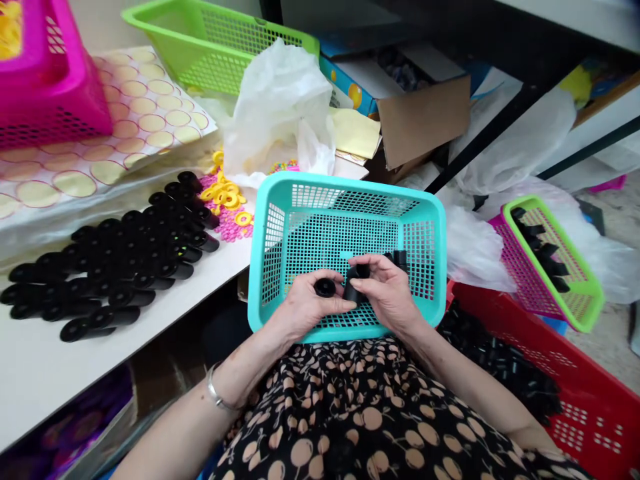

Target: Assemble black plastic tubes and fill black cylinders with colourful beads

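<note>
My left hand (307, 303) is closed on a short black tube piece (325, 287), its round end facing up. My right hand (387, 287) is closed on another black tube (356, 283), held between thumb and fingers right beside the left one. Both hands hover inside a teal mesh basket (345, 200) that rests on my lap. A further black piece (400, 259) lies in the basket just behind my right fingers.
Several black tubes (115, 267) lie in rows on the white table at left, near yellow and pink rings (227, 200). A pink basket (47, 80), green basket (210, 40), plastic bag (280, 107) and cardboard box (420, 100) stand behind. A red crate (575, 400) and green basket (550, 260) of black parts sit right.
</note>
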Demonstrator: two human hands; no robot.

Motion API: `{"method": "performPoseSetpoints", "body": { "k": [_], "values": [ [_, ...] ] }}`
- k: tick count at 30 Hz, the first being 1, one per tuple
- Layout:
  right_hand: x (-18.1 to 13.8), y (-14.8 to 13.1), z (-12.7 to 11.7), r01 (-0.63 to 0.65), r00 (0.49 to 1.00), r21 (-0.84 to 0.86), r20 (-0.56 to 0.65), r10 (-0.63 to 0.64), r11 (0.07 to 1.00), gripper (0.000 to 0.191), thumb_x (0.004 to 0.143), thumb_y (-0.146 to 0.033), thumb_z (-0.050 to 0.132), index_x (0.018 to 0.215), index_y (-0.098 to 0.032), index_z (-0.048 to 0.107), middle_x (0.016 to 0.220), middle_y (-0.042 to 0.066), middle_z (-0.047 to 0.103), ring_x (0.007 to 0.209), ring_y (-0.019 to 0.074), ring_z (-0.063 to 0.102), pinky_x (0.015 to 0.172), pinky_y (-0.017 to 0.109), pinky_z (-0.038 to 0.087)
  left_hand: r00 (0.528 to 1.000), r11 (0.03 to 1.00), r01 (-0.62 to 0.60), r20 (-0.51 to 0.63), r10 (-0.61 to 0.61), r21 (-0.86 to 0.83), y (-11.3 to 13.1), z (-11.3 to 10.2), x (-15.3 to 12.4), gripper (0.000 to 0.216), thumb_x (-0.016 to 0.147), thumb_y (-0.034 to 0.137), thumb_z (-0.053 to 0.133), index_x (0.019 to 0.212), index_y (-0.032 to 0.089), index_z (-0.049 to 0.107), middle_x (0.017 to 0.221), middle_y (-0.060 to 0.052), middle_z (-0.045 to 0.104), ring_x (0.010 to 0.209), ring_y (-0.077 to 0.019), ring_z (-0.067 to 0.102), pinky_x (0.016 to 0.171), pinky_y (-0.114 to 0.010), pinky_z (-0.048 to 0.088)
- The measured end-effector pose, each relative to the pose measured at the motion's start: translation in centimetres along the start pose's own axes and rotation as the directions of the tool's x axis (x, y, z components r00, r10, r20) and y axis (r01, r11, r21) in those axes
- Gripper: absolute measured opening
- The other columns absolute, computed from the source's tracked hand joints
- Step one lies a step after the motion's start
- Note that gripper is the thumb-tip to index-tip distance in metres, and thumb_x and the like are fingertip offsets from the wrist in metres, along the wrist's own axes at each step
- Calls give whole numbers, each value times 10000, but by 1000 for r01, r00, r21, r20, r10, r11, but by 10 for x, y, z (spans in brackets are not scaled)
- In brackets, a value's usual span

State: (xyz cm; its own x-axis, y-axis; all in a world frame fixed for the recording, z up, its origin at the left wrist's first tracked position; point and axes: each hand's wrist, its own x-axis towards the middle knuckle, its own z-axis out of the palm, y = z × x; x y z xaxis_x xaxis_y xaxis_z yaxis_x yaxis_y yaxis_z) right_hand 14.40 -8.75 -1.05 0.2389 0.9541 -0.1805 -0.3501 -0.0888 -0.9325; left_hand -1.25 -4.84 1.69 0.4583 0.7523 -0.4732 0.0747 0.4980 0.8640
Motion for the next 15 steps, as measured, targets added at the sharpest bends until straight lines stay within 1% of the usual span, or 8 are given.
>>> {"method": "performPoseSetpoints", "body": {
  "k": [3, 6, 7, 9, 12, 14, 15],
  "values": [
    [-1, 2, 9, -2, 1000, 25, -8, 2, 1000, 309, 616, -135, 758, 885, -223, 636, 955, 6, 635, 913, 147, 580, 854, 320, 481, 1000, 996, 6, 5, -6, -93, -3, -1, -1, 429, 490, 194, 861, 861, 128, 658, 701, 11, 623, 639, -108, 592, 650, -265, 500],
    [-3, 4, 12, 77, 997, 30, 17, -78, 997, 335, 633, -123, 758, 916, -237, 618, 1041, 3, 608, 968, 141, 579, 900, 312, 473, 999, 973, 51, 16, -49, -227, -2, -4, 0, 427, 533, 204, 843, 894, 137, 627, 698, 9, 625, 601, -124, 607, 581, -271, 514],
    [-3, 4, 13, 97, 995, 48, 28, -99, 994, 334, 646, -126, 756, 925, -241, 613, 1064, 3, 600, 989, 140, 578, 913, 309, 472, 998, 967, 57, 23, -52, -250, -2, -5, 0, 426, 537, 193, 840, 898, 137, 619, 693, 8, 627, 585, -124, 606, 561, -265, 511],
    [-4, 2, 14, 76, 995, 116, 50, -82, 990, 296, 690, -149, 735, 939, -244, 605, 1060, 7, 601, 988, 138, 586, 902, 312, 491, 998, 963, 47, 45, -36, -264, -2, -8, 0, 446, 522, 147, 840, 908, 135, 618, 695, 0, 644, 572, -119, 606, 546, -244, 502],
    [-3, -4, 15, -20, 996, 239, 87, 0, 971, 229, 741, -191, 702, 938, -241, 595, 1003, 6, 613, 947, 140, 606, 855, 329, 534, 997, 963, 7, 73, 13, -268, -3, -13, 1, 499, 491, 89, 847, 943, 126, 638, 778, -38, 691, 670, -127, 642, 643, -238, 525],
    [-1, -6, 14, -57, 994, 287, 110, 26, 956, 217, 745, -211, 704, 929, -237, 591, 985, 3, 618, 952, 149, 615, 847, 335, 545, 997, 962, -17, 71, 38, -273, -4, -14, 1, 515, 474, 75, 854, 946, 123, 652, 839, -53, 706, 735, -130, 654, 713, -242, 531],
    [0, -7, 13, -70, 993, 301, 116, 36, 951, 219, 745, -221, 707, 928, -236, 587, 979, 2, 620, 953, 152, 620, 847, 334, 547, 997, 960, -22, 67, 43, -279, -4, -14, 1, 517, 468, 74, 857, 943, 123, 658, 850, -53, 707, 744, -129, 654, 722, -243, 532]
  ]
}}
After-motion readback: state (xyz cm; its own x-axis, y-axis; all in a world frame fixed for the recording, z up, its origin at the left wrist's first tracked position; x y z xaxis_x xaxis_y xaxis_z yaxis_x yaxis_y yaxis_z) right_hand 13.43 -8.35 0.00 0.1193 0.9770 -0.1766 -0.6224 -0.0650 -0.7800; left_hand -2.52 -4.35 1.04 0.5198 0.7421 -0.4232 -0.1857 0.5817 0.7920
